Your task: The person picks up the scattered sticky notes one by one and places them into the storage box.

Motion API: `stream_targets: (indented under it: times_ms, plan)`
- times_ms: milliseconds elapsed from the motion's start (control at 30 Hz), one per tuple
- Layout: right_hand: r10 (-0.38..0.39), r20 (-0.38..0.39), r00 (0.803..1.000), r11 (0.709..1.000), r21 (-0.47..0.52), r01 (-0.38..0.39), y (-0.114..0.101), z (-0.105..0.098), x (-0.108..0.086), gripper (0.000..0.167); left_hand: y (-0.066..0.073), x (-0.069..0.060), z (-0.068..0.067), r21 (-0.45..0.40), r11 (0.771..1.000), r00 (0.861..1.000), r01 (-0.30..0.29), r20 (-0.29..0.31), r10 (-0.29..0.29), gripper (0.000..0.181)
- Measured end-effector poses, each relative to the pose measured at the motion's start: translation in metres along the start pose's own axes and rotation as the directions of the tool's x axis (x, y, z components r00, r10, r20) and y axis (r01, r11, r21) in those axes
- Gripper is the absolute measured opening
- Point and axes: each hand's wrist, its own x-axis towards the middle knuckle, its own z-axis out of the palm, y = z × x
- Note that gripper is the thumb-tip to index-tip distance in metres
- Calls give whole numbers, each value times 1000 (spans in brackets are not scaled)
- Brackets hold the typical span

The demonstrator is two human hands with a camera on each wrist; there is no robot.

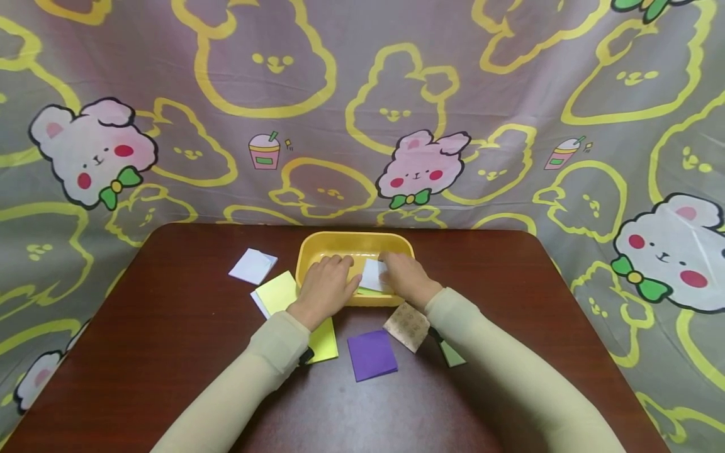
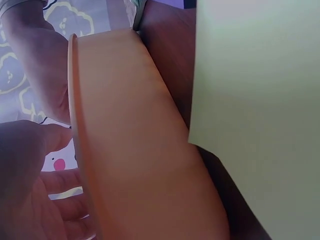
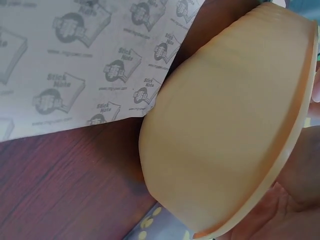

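Observation:
A yellow plastic basket [image 1: 355,236] stands near the back of the table. My left hand [image 1: 325,286] reaches over its near left side, fingers loosely bent, holding nothing visible. My right hand [image 1: 406,275] reaches in over the right side, its fingers at the right edge of a white sticky note pad [image 1: 372,275] that they appear to pinch. A yellow-green pad [image 1: 369,291] shows beneath the white one. In the wrist views the basket's outer wall [image 2: 135,130] hides part of the left fingers, and the rim [image 3: 280,175] covers most of the right ones.
Left of the basket are a white pad [image 1: 252,267] and a pale yellow pad [image 1: 276,292]. In front lie a brighter yellow pad [image 1: 325,343], a purple pad [image 1: 372,356], a pad with printed backing [image 1: 408,327] and a green pad [image 1: 453,355]. A patterned curtain [image 1: 317,138] hangs behind.

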Motion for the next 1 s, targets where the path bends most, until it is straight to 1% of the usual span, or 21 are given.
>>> stream_targets:
  times_ms: [167,333,433,567,733,1000]
  plan:
    - [0,10,1000,1000,6,0,1,2,2,29,-1,0,1,-12,1000,1000,5,6,-5,37]
    - [-13,13,1000,1000,13,12,2,4,4,18,0,0,3,-15,1000,1000,7,10,-7,36]
    - [-11,31,999,1000,20,10,3,4,6,13,0,0,4,-15,1000,1000,15,18,-15,36]
    - [-12,62,998,1000,12,12,3,4,7,14,0,0,5,-21,1000,999,24,29,-23,37]
    - [-28,74,997,1000,-4,29,2,4,9,12,0,0,5,-31,999,999,26,36,-24,37]
    - [-20,100,995,1000,-8,20,1,5,12,9,0,2,4,-39,999,999,21,26,-20,37]
